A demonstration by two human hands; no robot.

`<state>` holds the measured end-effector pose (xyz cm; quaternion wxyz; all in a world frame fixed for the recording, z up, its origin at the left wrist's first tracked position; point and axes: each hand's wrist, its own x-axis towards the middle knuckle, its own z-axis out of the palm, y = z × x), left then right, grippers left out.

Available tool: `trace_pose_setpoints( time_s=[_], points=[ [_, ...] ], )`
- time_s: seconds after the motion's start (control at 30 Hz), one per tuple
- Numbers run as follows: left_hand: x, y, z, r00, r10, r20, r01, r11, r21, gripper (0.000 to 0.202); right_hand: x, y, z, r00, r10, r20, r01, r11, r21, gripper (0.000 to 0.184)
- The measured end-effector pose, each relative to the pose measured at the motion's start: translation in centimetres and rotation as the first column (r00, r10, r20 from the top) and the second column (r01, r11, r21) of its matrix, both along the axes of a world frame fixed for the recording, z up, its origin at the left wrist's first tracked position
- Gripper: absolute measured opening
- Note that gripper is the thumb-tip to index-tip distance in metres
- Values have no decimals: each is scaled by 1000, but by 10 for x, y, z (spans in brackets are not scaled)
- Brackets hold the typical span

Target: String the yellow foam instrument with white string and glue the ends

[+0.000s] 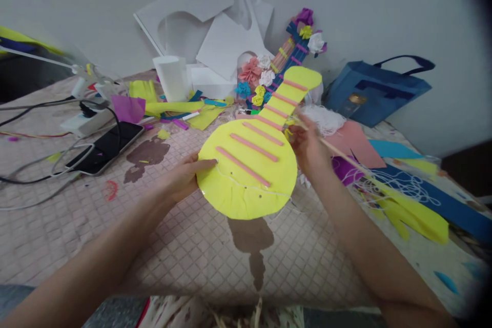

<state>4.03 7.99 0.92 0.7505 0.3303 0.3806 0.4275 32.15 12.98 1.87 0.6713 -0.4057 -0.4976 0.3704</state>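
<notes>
Left hand [183, 178] clasped the rim of the paper guitar [249, 179], likely light and bendable; right hand [308, 149] pinched a stick [342, 153] beside its neck.

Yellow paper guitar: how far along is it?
Done: the yellow paper guitar is cut out, with pink strips stuck across body and neck. In hand: the left hand grips the body's edge, the right hand holds a thin wooden stick at the neck. Left, likely: the white thread, one loose strand across the lower body.

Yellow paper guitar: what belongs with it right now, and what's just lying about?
In hand: yellow paper guitar, left hand, right hand, thin stick, white string.
Lying about: phone, blue bag, white cup, paper flowers.
</notes>
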Motion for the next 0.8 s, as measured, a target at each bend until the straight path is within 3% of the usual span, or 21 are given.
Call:
trace_pose_setpoints(
  time_s=[0.1,0.17,0.23,0.3,0.4,0.6,0.8],
  points=[
    [1,-1,-4,1000,-1,-18,1,1000,0,37,7,-9,28,994,-81,-78,92,985,146,44],
    [2,-2,-5,999,-7,-37,7,1000,10,41,-3,-27,41,997,52,54,-60,985,160,39],
    [4,-4,-6,998,-5,-68,6,1000,21,43,-24,-47,44,937,288,197,-299,954,31,25],
    [5,-5,-6,995,-10,-97,13,999,33,44,-48,-61,38,846,452,283,-446,890,-90,16],
    [7,-5,-8,994,-40,-104,43,998,34,44,-73,-66,20,777,531,337,-508,846,-161,15],
    [8,-4,-10,988,-4,-153,0,1000,-25,41,-80,-58,0,800,487,350,-464,872,-154,20],
    [8,-5,-11,989,-64,-134,67,998,17,40,-80,-60,-8,770,501,396,-481,863,-157,20]
  ],
)
